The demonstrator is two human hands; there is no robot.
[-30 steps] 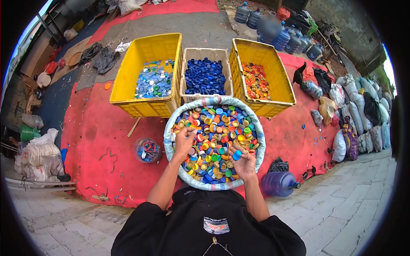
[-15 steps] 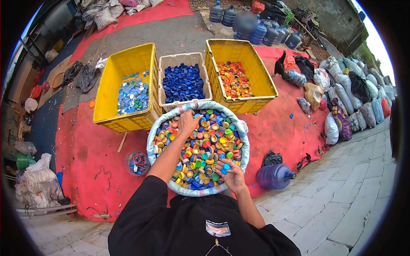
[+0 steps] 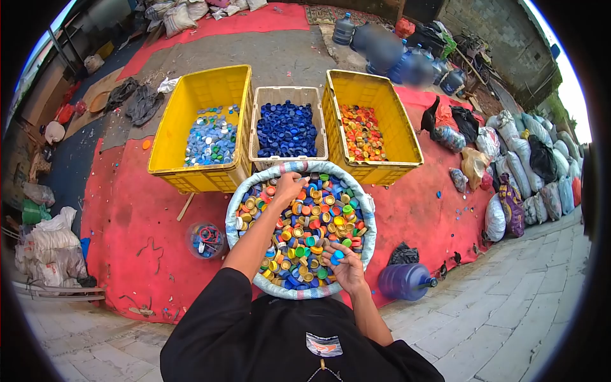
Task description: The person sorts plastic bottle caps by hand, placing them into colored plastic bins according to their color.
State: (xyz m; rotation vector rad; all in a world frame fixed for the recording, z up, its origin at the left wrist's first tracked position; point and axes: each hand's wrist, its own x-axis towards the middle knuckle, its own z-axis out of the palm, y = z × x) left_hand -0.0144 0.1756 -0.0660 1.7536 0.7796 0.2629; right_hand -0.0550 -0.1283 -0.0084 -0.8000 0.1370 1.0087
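Note:
A round sack with a rolled, pale striped rim [image 3: 231,219] stands against my body, full of mixed plastic bottle caps [image 3: 318,219]. My left hand [image 3: 291,188] is over the far part of the heap, its fingers bent and closed at the caps; what lies between the fingertips is hidden. At the near right side, my right hand [image 3: 347,268] is turned palm up and curled around light blue bottle caps [image 3: 337,257].
Beyond the sack stand a yellow crate [image 3: 162,149] with pale blue caps, a white crate [image 3: 323,149] with dark blue caps, and a yellow crate [image 3: 382,167] with orange and red caps. A water jug [image 3: 404,282] lies right; a clear tub [image 3: 205,240] sits left.
The view has shifted slightly. My left hand has moved a little right over the caps, and its fingertips no longer touch the blue cap. My right hand still holds the light blue caps.

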